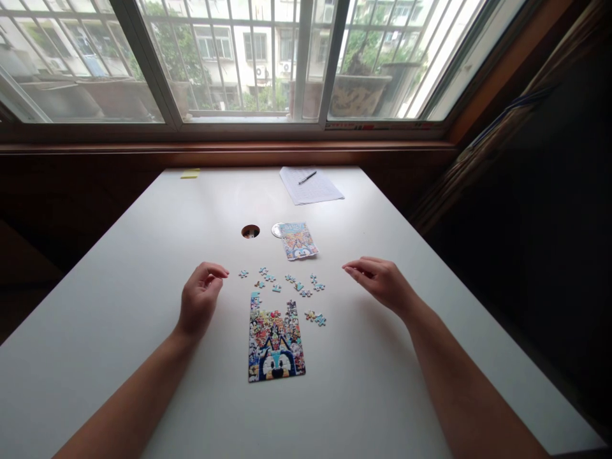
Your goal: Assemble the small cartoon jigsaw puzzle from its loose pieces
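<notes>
A partly assembled jigsaw puzzle (276, 344) lies on the white table, showing a blue cartoon dog's face among many small figures. Its upper edge is ragged, with a gap between two taller sides. Several loose puzzle pieces (298, 287) are scattered just beyond it, and two more pieces (315, 318) sit at its right. To the left of the loose pieces is my left hand (201, 293), fingers loosely curled and the thumb apart, holding nothing visible. My right hand (382, 280) hovers to their right; thumb and fingertips come together with no piece seen between them.
A creased reference picture (299, 242) overlaps a round silvery disc (276, 230). Left of it is a cable hole (250, 231) in the table (143, 268). Farther back lie paper sheets (310, 190) with a pen (307, 178), and a yellow sticky note (190, 173). A barred window (239, 64) stands behind.
</notes>
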{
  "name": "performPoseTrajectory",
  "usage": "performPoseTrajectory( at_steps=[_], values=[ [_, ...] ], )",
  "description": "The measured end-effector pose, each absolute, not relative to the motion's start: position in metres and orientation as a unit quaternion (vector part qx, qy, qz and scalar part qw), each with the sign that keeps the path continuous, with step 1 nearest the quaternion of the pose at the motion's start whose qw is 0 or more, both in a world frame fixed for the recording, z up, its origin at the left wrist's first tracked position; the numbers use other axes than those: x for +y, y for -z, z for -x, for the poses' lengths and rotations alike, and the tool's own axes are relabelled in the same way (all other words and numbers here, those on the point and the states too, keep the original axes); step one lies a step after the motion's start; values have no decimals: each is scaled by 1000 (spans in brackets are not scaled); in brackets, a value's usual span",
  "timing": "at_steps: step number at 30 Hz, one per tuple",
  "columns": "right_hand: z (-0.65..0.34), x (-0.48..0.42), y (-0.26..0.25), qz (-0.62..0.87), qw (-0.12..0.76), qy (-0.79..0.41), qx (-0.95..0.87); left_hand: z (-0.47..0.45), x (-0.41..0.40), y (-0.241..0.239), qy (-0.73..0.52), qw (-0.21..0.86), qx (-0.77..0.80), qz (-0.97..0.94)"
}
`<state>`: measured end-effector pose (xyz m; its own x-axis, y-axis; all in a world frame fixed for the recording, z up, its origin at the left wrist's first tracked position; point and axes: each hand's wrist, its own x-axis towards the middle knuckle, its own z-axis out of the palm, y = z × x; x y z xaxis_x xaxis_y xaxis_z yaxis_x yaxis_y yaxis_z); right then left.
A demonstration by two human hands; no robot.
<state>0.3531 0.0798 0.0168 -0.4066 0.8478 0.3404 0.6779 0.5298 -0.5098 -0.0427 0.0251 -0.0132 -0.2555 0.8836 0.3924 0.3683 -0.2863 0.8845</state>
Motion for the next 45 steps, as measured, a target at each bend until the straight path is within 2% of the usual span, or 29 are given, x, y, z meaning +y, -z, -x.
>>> performPoseTrajectory(
  at_steps=[9, 24, 45],
  values=[
    [-351, 78, -16, 462, 260, -160, -833, 49, 29, 24, -600, 252, 537, -537],
    [-352, 78, -12, 465, 226, -200, -832, 52, 27, 25, -577, 215, 547, -567],
    [-337, 71, -12, 419, 195, -214, -861, 48, 21, 14, -555, 249, 547, -575]
  ],
)
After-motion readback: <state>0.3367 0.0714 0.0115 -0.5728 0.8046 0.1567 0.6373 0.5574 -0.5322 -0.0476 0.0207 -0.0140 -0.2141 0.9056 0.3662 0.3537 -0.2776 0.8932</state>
